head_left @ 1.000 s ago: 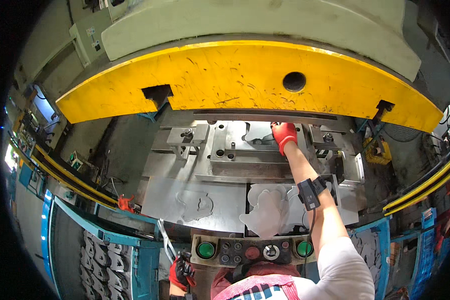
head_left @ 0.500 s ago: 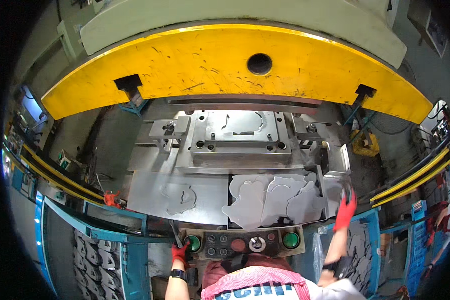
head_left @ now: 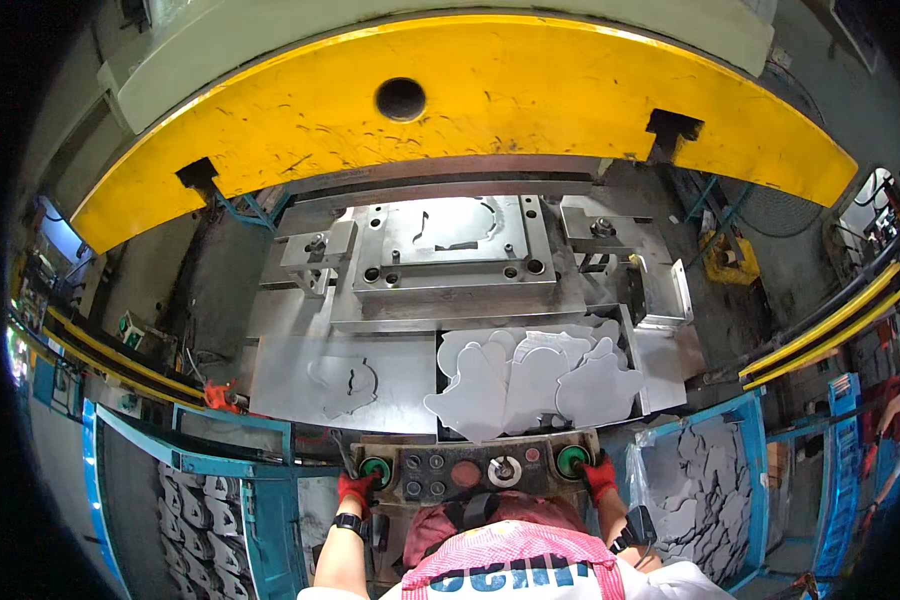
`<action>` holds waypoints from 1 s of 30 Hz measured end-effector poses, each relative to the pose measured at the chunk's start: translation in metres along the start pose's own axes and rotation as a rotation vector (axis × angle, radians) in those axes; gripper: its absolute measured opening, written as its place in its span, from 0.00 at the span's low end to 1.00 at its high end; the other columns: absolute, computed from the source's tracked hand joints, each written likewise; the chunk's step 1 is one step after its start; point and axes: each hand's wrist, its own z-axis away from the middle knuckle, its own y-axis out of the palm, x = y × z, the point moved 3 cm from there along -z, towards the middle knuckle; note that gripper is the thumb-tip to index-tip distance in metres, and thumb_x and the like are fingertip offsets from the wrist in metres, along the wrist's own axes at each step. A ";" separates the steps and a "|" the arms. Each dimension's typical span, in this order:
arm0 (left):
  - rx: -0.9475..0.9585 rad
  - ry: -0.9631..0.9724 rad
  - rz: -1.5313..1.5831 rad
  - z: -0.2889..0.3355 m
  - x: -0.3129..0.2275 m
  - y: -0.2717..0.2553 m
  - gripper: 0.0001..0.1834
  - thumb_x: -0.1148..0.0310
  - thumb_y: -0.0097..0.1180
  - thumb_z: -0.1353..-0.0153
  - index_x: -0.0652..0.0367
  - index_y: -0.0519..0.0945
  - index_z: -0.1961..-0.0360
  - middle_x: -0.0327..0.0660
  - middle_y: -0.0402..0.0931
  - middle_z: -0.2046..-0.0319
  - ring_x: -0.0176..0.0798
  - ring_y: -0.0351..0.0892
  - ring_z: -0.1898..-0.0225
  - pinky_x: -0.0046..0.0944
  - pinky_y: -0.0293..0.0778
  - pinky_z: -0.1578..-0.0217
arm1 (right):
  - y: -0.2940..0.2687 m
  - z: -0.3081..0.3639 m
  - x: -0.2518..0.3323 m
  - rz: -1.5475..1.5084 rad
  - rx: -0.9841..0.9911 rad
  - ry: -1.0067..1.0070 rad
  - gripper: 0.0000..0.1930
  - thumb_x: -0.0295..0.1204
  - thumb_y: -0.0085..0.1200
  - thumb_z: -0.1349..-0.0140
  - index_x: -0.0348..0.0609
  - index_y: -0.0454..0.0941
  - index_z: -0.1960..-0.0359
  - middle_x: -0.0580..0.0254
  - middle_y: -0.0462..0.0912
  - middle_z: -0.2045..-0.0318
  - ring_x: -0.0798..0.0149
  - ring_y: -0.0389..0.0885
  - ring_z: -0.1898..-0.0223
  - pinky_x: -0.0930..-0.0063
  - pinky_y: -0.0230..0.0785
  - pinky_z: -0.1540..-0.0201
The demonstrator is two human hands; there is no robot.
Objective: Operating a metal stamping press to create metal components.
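Note:
My left hand (head_left: 358,487), in a red glove, is at the left green button (head_left: 375,468) of the control panel. A thin, dark, rod-like tool (head_left: 343,452) sticks up from its closed fingers; its exact kind is unclear. At the panel's other end my red-gloved right hand (head_left: 600,476) rests against the right green button (head_left: 573,460), fingers apart, with nothing visible in it. Beyond the panel, flat grey metal blanks (head_left: 595,385) lie overlapped in a tray. A cut metal part (head_left: 352,388) lies on the plate to their left. The steel die (head_left: 454,228) stands farther back.
The yellow press ram (head_left: 530,95) spans above the die. Blue-framed bins hold dark formed parts (head_left: 202,520) at left and grey flat pieces (head_left: 705,495) at right. A yellow crate (head_left: 730,260) sits on the floor at far right. Another person stands at the right edge.
My right hand has come back from beside the blanks to the right green button. One blank now lies differently at the pile's right. The view has shifted; my left hand stays by its button.

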 end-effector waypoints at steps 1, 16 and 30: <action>0.025 0.036 0.049 -0.001 0.002 0.002 0.46 0.63 0.71 0.73 0.56 0.62 0.48 0.45 0.68 0.54 0.44 0.71 0.58 0.49 0.72 0.67 | -0.001 -0.005 -0.005 0.048 -0.028 -0.011 0.31 0.28 0.61 0.62 0.36 0.64 0.52 0.54 0.73 0.56 0.61 0.71 0.55 0.70 0.64 0.52; 0.067 0.050 0.152 -0.049 0.039 0.009 0.41 0.64 0.71 0.73 0.59 0.67 0.52 0.45 0.71 0.55 0.43 0.71 0.56 0.44 0.69 0.61 | 0.000 0.012 0.011 -0.037 -0.049 0.075 0.33 0.29 0.63 0.64 0.34 0.63 0.53 0.53 0.74 0.59 0.61 0.73 0.58 0.71 0.65 0.55; 0.072 -0.048 0.265 -0.047 0.040 0.008 0.39 0.60 0.65 0.61 0.55 0.59 0.47 0.49 0.70 0.59 0.49 0.71 0.64 0.53 0.69 0.70 | -0.042 -0.005 0.027 -0.016 0.069 0.067 0.35 0.39 0.59 0.56 0.32 0.61 0.49 0.44 0.66 0.49 0.52 0.64 0.47 0.67 0.56 0.46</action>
